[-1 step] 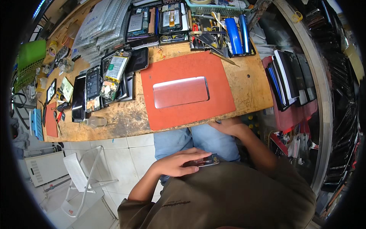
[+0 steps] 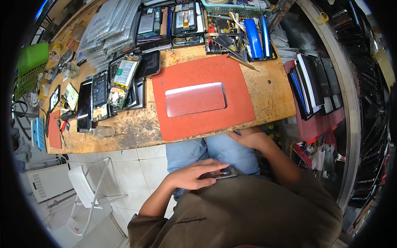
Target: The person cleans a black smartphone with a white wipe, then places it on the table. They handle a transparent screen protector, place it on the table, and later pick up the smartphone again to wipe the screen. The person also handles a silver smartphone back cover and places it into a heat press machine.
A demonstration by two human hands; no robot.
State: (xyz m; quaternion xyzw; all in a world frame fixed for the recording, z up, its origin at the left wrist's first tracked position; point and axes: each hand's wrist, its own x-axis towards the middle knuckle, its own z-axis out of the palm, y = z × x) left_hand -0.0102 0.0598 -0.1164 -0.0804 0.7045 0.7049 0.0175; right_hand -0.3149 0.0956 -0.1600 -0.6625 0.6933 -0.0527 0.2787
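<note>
My left hand (image 2: pixel 195 175) is closed over a dark, opened phone (image 2: pixel 232 171) held flat in my lap against my shirt. Only the phone's far end, with some inner parts, shows past my fingers. My right hand (image 2: pixel 247 137) lies over my right knee just under the table's front edge, holding nothing that I can see; its fingers are partly hidden. On the orange mat (image 2: pixel 206 128) in front of me lies a thin, phone-shaped clear panel (image 2: pixel 196 99) with a dark edge at its right end. Neither hand touches the panel.
Opened phones (image 2: pixel 122 76) are piled left of the mat, near a small clear bottle (image 2: pixel 103 132). Bubble-wrap sleeves (image 2: pixel 109 29) are stacked at the back. A tool tray (image 2: pixel 223 35), blue tubes (image 2: pixel 253 39) and a pointed brown tool (image 2: pixel 244 63) lie back right. A white folding chair (image 2: pixel 87 188) stands left.
</note>
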